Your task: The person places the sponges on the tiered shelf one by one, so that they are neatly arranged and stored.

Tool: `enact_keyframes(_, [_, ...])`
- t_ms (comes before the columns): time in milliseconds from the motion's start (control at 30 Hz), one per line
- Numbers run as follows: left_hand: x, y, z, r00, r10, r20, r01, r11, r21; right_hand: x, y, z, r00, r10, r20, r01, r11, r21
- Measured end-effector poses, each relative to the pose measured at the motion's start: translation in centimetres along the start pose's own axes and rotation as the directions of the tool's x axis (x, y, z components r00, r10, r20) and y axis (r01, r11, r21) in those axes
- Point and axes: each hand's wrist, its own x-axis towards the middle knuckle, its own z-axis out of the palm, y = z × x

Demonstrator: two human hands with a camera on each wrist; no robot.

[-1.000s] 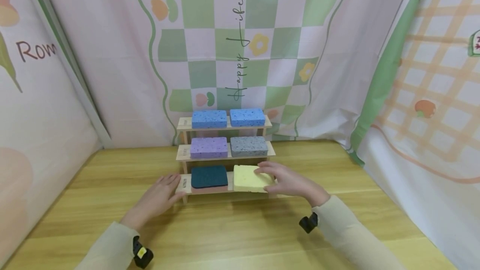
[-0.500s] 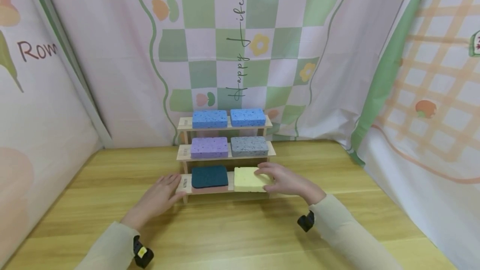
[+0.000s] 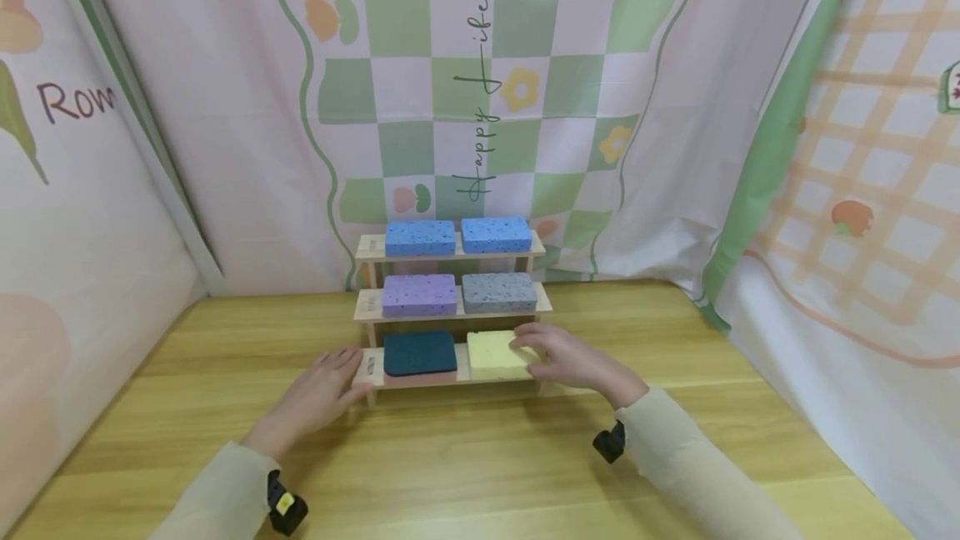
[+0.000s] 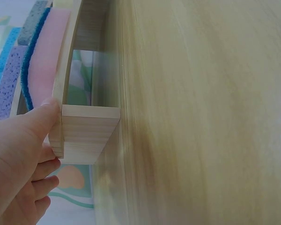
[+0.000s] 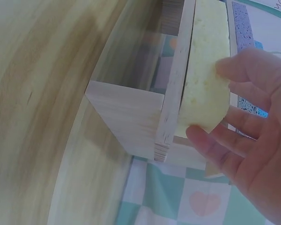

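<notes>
A three-tier wooden stand holds sponges in pairs. My right hand holds the outer end of a pale yellow sponge, which lies on the right of the lowest shelf. In the right wrist view, thumb and fingers curl about that sponge. My left hand grips the left end of the same shelf; in the left wrist view the thumb lies on the shelf edge, the other fingers curled beside it. Beside this hand lies a pink sponge with a dark green scouring top.
On the middle shelf sit a purple sponge and a grey speckled sponge. Two blue sponges, a left one and a right one, are on top. The wooden table extends around the stand, with a patterned curtain behind.
The yellow sponge has shifted slightly back on the lowest shelf, with my right hand still at its end. My left hand stays in place.
</notes>
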Motion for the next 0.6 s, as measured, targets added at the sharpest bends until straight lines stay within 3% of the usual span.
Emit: enact_keyframes(600, [0.11, -0.33, 0.27, 1.0, 0.022, -0.011, -0.023, 1.0, -0.006, 0.19, 0.26, 0.43, 1.0, 0.019, -0.014, -0.019, 1.0, -0.01])
